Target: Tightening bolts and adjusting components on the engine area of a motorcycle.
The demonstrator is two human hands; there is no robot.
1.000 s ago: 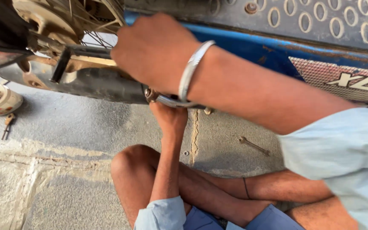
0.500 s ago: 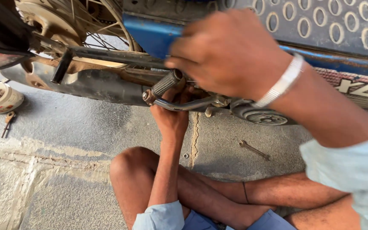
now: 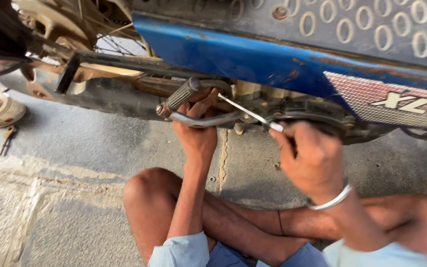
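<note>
We note our left hand (image 3: 197, 132) closed around the bent chrome foot lever with ribbed rubber tip (image 3: 193, 106), under the blue motorcycle body (image 3: 233, 54). At its three o'clock, our right hand (image 3: 310, 158) pinches a thin silver rod tool (image 3: 245, 111).

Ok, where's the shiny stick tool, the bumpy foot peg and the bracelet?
Thin metal tool (image 3: 245, 111), head view, middle of its shaft.
Ribbed foot peg (image 3: 183, 94), head view, rubber grip.
Silver bracelet (image 3: 333, 200), head view, band on wrist.
</note>
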